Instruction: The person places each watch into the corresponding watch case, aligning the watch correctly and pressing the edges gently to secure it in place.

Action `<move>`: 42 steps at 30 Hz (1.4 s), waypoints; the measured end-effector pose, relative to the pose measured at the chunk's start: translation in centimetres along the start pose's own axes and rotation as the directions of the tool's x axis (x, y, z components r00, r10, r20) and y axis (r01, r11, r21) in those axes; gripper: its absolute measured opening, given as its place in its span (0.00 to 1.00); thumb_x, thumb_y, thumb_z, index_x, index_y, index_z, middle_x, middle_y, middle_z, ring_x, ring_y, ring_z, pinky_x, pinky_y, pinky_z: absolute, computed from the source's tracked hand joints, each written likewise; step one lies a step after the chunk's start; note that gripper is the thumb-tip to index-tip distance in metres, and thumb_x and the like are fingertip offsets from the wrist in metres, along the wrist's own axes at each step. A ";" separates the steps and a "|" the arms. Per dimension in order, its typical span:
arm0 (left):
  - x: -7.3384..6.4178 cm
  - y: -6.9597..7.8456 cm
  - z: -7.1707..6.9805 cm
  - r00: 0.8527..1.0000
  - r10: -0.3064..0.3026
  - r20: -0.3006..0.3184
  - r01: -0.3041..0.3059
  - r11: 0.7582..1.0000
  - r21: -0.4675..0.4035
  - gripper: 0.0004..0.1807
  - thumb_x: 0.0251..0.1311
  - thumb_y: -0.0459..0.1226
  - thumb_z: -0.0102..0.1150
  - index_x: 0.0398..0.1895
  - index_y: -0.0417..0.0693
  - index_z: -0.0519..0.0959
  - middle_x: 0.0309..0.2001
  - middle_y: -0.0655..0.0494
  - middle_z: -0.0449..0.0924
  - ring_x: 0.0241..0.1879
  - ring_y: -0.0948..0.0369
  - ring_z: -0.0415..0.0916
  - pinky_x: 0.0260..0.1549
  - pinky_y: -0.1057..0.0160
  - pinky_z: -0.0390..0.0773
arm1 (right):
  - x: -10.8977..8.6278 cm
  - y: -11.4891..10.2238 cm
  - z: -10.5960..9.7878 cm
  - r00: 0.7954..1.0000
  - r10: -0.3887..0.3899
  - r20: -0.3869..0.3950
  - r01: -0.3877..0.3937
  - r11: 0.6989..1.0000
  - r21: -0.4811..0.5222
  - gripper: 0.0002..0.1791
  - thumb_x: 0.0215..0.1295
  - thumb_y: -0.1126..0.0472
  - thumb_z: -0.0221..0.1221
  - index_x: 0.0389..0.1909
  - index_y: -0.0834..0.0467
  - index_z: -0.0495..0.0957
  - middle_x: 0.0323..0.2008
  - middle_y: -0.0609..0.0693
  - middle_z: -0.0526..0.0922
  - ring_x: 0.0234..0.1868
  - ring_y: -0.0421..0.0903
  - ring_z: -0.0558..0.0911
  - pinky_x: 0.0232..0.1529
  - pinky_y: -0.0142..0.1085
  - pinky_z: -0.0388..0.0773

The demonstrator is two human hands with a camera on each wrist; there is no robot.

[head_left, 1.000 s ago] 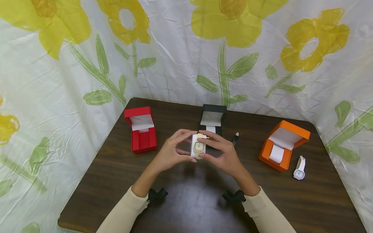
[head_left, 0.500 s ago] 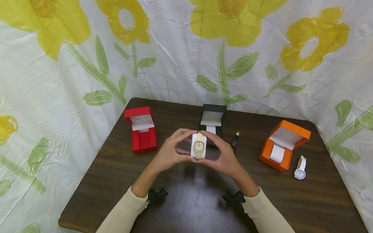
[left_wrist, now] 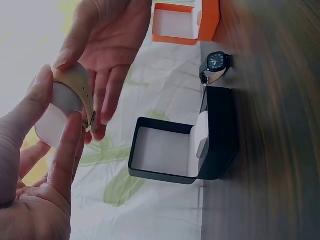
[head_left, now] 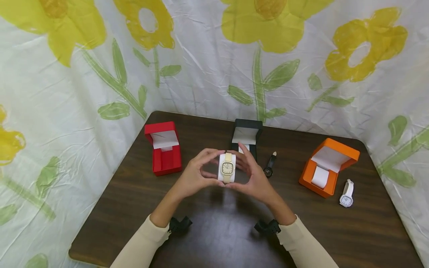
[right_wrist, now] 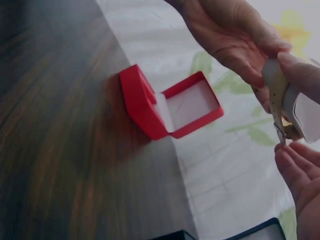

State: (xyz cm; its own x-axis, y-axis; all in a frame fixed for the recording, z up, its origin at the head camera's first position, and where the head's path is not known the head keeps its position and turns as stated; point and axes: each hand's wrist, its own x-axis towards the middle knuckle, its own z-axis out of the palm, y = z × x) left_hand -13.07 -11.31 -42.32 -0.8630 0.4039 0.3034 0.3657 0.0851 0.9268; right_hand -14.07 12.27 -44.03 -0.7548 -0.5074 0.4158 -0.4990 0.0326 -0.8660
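A wristwatch with a cream strap and square dial is wrapped round a white cushion, held up above the table with its dial toward the head camera. My left hand grips the cushion's left side between thumb and fingers. On the other side, my right hand holds the watch and cushion, its thumb at the lower edge. One right finger is raised. The right wrist view shows right fingertips at the strap buckle; whether the strap is fastened, I cannot tell.
Opened boxes stand on the dark table: red at left, black behind my hands, orange with a white cushion at right. A black watch lies near the black box, a white watch beside the orange one.
The right fingers have moved off the front of the watch to behind it, uncovering the dial, and one finger has lifted. The left hand keeps its grip almost unmoved.
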 end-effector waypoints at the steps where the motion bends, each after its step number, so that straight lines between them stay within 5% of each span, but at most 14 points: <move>1: -0.1 0.0 -0.1 1.000 -0.004 -0.001 0.004 1.000 0.001 0.47 0.44 0.26 0.80 0.71 0.46 0.71 0.64 0.51 0.69 0.55 0.48 0.74 0.37 0.57 0.87 | 0.0 0.0 0.1 1.000 0.000 -0.006 0.000 1.000 0.008 0.70 0.46 0.78 0.76 0.82 0.50 0.39 0.73 0.60 0.65 0.71 0.58 0.68 0.69 0.39 0.69; 5: -0.6 -0.3 -0.4 1.000 -0.018 -0.013 0.018 1.000 0.006 0.46 0.45 0.27 0.79 0.72 0.48 0.71 0.64 0.53 0.70 0.55 0.49 0.75 0.38 0.57 0.87 | 0.3 0.2 0.8 1.000 -0.020 -0.004 0.021 1.000 0.016 0.68 0.47 0.78 0.75 0.82 0.52 0.41 0.71 0.60 0.68 0.70 0.55 0.70 0.69 0.37 0.69; 10: -1.5 -0.9 -1.1 0.999 -0.028 -0.031 0.028 0.999 0.018 0.45 0.46 0.29 0.79 0.71 0.50 0.72 0.63 0.53 0.70 0.54 0.49 0.75 0.38 0.57 0.87 | 0.6 -0.3 1.9 0.999 -0.048 0.026 0.048 0.999 -0.007 0.59 0.48 0.78 0.74 0.80 0.62 0.50 0.72 0.62 0.66 0.70 0.55 0.70 0.68 0.49 0.69; 16: -2.5 -1.3 -2.0 0.997 -0.035 -0.068 0.037 0.999 0.035 0.43 0.48 0.31 0.80 0.71 0.49 0.72 0.62 0.55 0.70 0.54 0.49 0.75 0.38 0.57 0.87 | 1.3 -2.1 2.5 0.998 -0.063 0.011 0.064 0.991 -0.117 0.51 0.48 0.75 0.76 0.73 0.68 0.62 0.68 0.65 0.70 0.66 0.56 0.75 0.62 0.54 0.75; 21: -3.2 -1.7 -2.9 0.994 -0.059 -0.096 0.064 0.997 0.047 0.45 0.47 0.30 0.79 0.72 0.49 0.71 0.62 0.54 0.70 0.54 0.49 0.75 0.39 0.57 0.87 | 1.8 0.0 2.9 0.997 -0.071 0.008 0.072 0.978 -0.198 0.48 0.47 0.69 0.79 0.71 0.63 0.69 0.63 0.58 0.78 0.58 0.56 0.81 0.57 0.44 0.80; 28: -4.1 -1.9 -4.4 0.990 -0.082 -0.115 0.089 0.994 0.060 0.48 0.49 0.29 0.78 0.74 0.62 0.69 0.64 0.55 0.69 0.57 0.49 0.76 0.42 0.58 0.86 | 3.1 2.2 3.9 0.998 -0.047 0.030 0.050 0.989 -0.136 0.46 0.49 0.61 0.79 0.71 0.55 0.70 0.65 0.49 0.77 0.60 0.50 0.80 0.59 0.44 0.79; 36: -5.1 -2.5 -6.2 0.985 -0.083 -0.148 0.095 0.992 0.079 0.45 0.49 0.30 0.78 0.73 0.56 0.70 0.64 0.55 0.70 0.57 0.48 0.77 0.44 0.59 0.85 | 4.7 2.7 5.6 0.998 -0.013 0.057 0.018 0.994 -0.105 0.48 0.44 0.70 0.79 0.69 0.66 0.69 0.64 0.59 0.77 0.61 0.56 0.79 0.58 0.54 0.79; 42: -5.3 -2.7 -7.9 0.979 -0.088 -0.182 0.115 0.983 0.144 0.46 0.48 0.28 0.78 0.73 0.55 0.70 0.65 0.51 0.69 0.59 0.49 0.73 0.47 0.61 0.84 | 6.4 3.1 6.6 0.996 0.003 0.094 0.007 0.994 -0.106 0.49 0.46 0.65 0.80 0.71 0.59 0.68 0.64 0.54 0.78 0.60 0.52 0.80 0.59 0.47 0.80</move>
State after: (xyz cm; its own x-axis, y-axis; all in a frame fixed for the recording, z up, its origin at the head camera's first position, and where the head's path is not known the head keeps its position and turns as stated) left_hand -12.24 -20.84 -44.63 -0.9409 0.2221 0.2556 0.3100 0.2614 0.9141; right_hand -17.69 3.45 -45.92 -0.7132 -0.5856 0.3851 -0.5465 0.1206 -0.8287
